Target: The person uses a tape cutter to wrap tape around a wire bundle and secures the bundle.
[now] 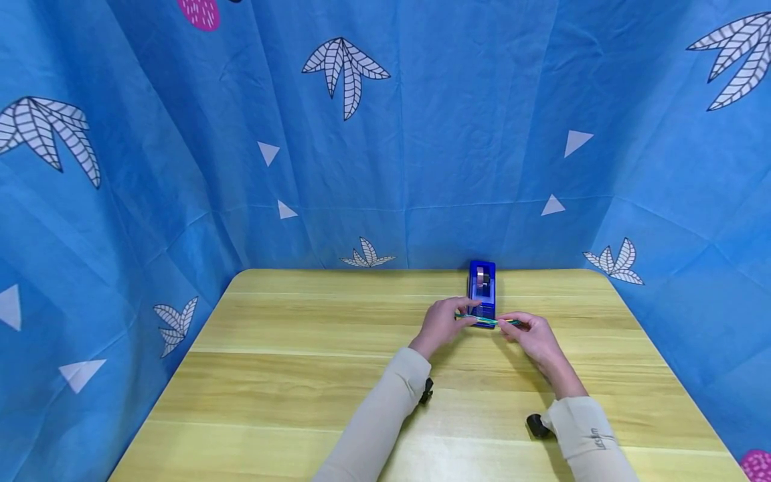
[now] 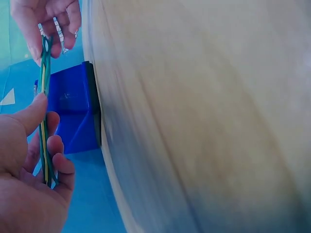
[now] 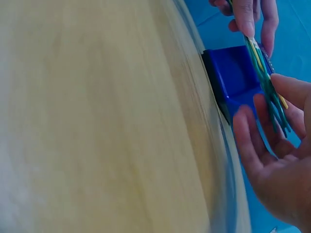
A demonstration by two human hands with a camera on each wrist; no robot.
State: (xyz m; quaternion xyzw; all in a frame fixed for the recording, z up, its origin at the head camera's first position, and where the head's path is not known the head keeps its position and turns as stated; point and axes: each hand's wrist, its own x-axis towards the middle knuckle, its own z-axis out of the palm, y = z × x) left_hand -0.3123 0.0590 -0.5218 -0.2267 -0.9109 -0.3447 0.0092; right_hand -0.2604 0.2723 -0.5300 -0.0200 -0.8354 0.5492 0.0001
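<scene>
Both hands hold a thin bundle of green and yellow strands [image 1: 489, 322] stretched between them. My left hand [image 1: 442, 325] pinches its left part, thumb on top and fingers curled beneath. At the other end, my right hand [image 1: 538, 338] has the bundle between thumb and fingers, and loose strand ends [image 3: 285, 127] show past the thumb in the right wrist view. Just behind the bundle stands a blue tape dispenser [image 1: 489, 298], with a roll visible inside; the left fingers overlap its near end in the head view.
The wooden table [image 1: 289, 375] runs back to a blue curtain [image 1: 458, 134] with leaf and triangle prints, which also hangs along both sides. The dispenser stands at the table's far edge. Each sleeve carries a black wrist camera [image 1: 538, 426].
</scene>
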